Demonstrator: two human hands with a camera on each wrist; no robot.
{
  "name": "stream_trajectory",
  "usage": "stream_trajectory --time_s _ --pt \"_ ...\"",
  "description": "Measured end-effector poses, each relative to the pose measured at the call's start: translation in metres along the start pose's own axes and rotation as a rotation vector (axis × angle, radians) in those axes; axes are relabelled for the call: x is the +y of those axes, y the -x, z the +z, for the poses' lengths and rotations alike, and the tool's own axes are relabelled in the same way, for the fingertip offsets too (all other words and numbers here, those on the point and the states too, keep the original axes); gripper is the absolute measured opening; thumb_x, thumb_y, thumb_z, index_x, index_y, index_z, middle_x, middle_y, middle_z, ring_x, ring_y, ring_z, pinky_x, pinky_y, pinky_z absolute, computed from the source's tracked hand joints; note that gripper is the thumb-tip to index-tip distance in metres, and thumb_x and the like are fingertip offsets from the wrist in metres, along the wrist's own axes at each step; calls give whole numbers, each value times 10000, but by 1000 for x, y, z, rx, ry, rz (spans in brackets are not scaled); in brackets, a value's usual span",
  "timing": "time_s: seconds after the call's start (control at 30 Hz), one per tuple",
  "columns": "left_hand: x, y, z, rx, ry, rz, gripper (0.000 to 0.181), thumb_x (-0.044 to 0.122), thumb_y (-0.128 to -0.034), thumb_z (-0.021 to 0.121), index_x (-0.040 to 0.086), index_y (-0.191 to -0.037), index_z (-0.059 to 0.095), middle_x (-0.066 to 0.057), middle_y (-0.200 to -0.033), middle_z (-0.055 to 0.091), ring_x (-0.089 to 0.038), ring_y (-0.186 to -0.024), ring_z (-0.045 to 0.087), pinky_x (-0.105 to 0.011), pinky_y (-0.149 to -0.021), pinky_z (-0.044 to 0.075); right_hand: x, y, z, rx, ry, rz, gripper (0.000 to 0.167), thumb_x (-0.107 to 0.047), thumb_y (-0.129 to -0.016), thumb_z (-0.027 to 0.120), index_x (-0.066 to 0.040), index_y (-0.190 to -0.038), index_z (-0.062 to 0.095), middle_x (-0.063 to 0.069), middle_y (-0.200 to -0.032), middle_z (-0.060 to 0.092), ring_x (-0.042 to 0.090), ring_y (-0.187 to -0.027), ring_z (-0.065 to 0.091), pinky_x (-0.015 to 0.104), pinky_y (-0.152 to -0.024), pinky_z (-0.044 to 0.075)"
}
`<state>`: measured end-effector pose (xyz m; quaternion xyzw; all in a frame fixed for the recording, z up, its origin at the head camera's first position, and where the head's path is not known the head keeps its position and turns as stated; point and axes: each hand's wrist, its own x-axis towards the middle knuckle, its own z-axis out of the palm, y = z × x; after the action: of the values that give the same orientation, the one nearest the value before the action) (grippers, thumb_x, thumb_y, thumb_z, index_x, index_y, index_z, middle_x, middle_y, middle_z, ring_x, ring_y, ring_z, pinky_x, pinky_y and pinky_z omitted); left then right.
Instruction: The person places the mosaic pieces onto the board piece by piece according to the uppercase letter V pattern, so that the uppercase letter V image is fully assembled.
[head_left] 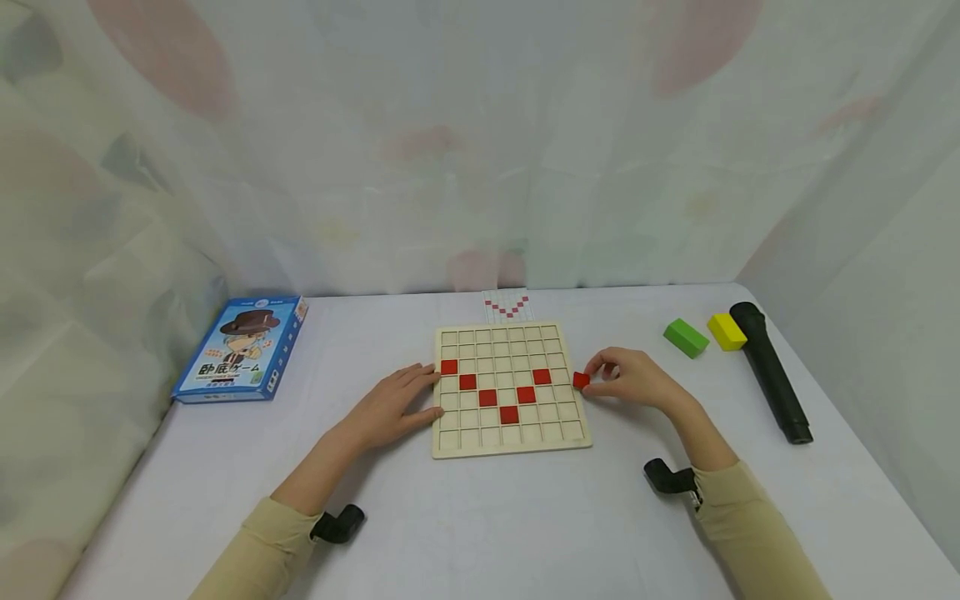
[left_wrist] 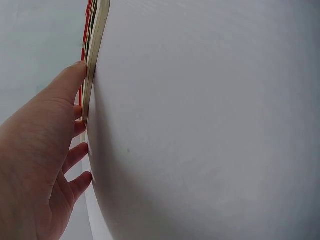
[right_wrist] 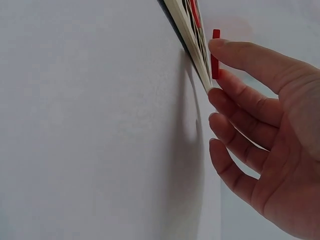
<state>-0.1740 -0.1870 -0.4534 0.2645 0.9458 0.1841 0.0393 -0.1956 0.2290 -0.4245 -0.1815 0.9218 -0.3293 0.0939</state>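
A pale wooden grid board (head_left: 513, 452) lies flat on the white table, and several red square tiles (head_left: 509, 414) sit in its cells in a V shape. My left hand (head_left: 393, 407) touches the board's left edge with its fingers extended, thumb nearest me. At the right edge, my right hand (head_left: 633, 380) pinches one thin red tile (head_left: 581, 381) between thumb and index finger. In the right wrist view this red tile (right_wrist: 215, 55) is held edge-on beside the board, and the other fingers are loosely bent.
Behind the board is a small card (head_left: 507, 306) with a red V pattern on a grid. A blue game box (head_left: 242, 350) lies at the left. On the right are a green block (head_left: 686, 338), a yellow block (head_left: 727, 332) and a black microphone-shaped object (head_left: 771, 372).
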Motion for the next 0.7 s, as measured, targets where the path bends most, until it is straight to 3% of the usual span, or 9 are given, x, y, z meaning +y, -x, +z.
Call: stream_trajectory --time_s 0.4,0.7 --pt "1 1 -2 -10 6 1 669 527 -928 599 121 -1445 476 -81 -1527 388 -314 -1422 302 -506 -1152 263 -2 -25 7 46 8 32 276 -252 -814 801 -99 -1020 699 41 -976 645 225 -891 520 321 -706 438" --pt "-1 2 -1 -7 7 -1 669 525 -928 600 117 -1443 479 -79 -1525 392 -311 -1421 304 -505 -1151 265 -7 -44 13 94 51 -14 265 -217 -814 798 -73 -1020 715 82 -1050 649 273 -978 534 409 -819 463"
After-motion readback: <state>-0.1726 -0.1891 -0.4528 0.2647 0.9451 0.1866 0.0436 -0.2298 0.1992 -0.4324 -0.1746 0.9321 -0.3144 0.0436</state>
